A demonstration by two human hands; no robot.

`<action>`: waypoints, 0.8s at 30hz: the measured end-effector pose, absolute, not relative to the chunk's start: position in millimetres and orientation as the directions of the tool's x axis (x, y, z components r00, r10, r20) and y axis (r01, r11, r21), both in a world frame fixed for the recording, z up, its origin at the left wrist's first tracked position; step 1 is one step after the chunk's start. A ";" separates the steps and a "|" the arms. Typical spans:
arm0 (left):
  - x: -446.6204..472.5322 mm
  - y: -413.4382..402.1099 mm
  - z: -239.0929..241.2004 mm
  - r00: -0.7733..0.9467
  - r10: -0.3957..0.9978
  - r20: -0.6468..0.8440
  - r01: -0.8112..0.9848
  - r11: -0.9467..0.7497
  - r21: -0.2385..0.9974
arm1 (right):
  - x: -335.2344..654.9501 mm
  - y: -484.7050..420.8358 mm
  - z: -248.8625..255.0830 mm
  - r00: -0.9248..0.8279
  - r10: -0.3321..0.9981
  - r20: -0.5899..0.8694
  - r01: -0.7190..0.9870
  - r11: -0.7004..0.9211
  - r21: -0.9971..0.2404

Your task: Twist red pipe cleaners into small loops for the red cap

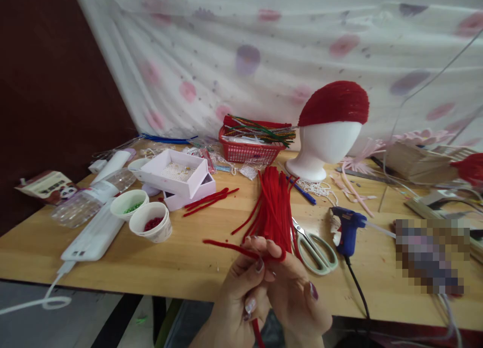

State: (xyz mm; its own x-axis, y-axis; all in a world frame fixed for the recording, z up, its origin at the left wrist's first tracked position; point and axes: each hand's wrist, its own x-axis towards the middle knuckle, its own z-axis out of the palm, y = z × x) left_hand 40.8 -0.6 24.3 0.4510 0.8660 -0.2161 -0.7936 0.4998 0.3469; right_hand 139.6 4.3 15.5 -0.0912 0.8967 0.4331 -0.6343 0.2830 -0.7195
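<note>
I see the left hand (240, 286) pinch a fuzzy red stem (225, 245), in front of the red bundle (270, 202). Fingers of the right hand (299, 290) curl by its bend; I can't tell their grip. This looks like bending; the next move needs a steady pinch.

A slim, fuzzy red chenille stem (234, 247) is held raised and bent, left of the scissors (314, 251); one end juts leftward, away from them, and the other side curls round towards them.
</note>
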 end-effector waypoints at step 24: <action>20.5 -5.1 45.0 0.097 0.917 -0.386 -0.425 0.389 0.817 | 146.4 1.6 14.8 -0.097 0.915 0.392 -0.416 0.321 -0.851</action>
State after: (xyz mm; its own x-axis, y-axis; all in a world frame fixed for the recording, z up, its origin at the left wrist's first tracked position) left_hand 20.5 -5.1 45.0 0.0968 0.9174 -0.3861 -0.4252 0.3888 0.8173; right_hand 146.4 1.6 14.8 -0.0975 0.9148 0.3921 -0.4156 0.3205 -0.8512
